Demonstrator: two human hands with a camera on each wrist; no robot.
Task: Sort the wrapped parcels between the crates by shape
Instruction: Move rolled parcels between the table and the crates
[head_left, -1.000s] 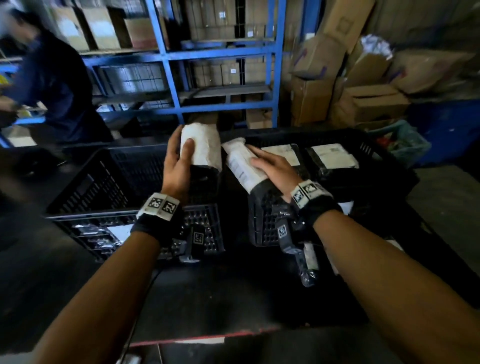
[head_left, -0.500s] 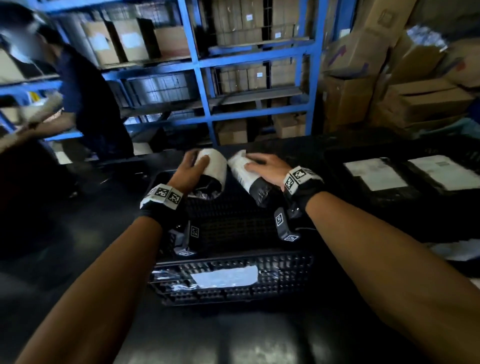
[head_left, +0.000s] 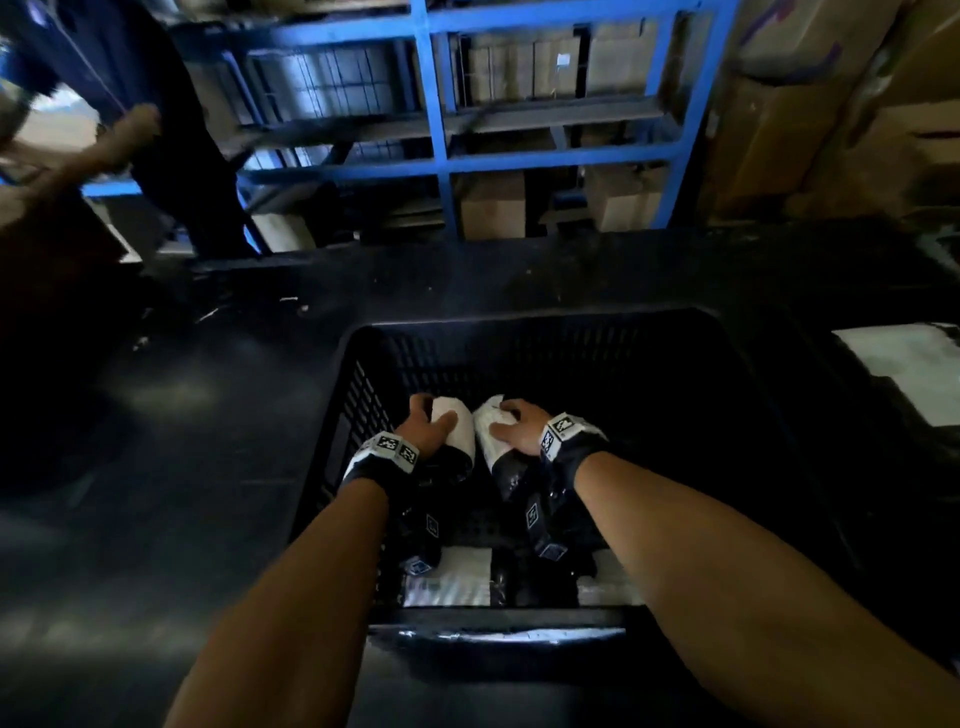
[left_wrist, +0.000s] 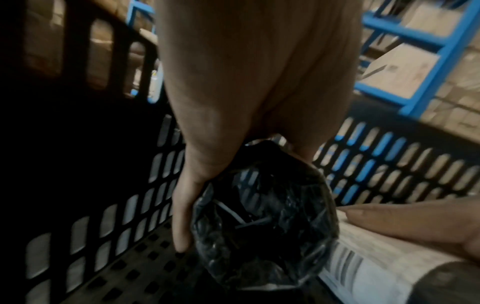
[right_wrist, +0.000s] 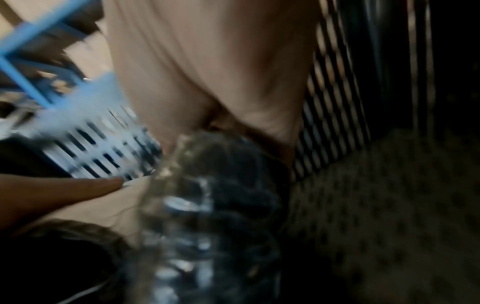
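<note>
Both your hands are down inside the black slotted crate (head_left: 545, 327), which sits on the dark worktop (head_left: 156, 467).

Your left hand (head_left: 423, 428) grips a roll-shaped parcel (head_left: 457, 428), white label wrap on top and black plastic at the near end. Its fingers (left_wrist: 182, 226) curl round the side of the roll; the left wrist view shows the crumpled black end of that left parcel (left_wrist: 265, 216) low over the perforated crate floor. Whether it touches the floor, you cannot tell.

Your right hand (head_left: 519, 426) grasps a second roll parcel (head_left: 491, 441), the same make: white wrap, black shiny end. The thumb lies across the white label and the fingers wrap over the top. The right wrist view is blurred; the black end of this parcel (right_wrist: 221, 205) fills the centre.

The two rolls lie side by side, just beside each other, in the left half of the crate.

Flat parcels with white labels (head_left: 452, 577) lie at the crate's near wall, under your wrists. Another flat white-labelled parcel (head_left: 909, 369) sits to the right, outside this crate.

Blue shelving (head_left: 441, 156) holding cardboard boxes stands behind the worktop. Another person (head_left: 130, 104) is at far left.
</note>
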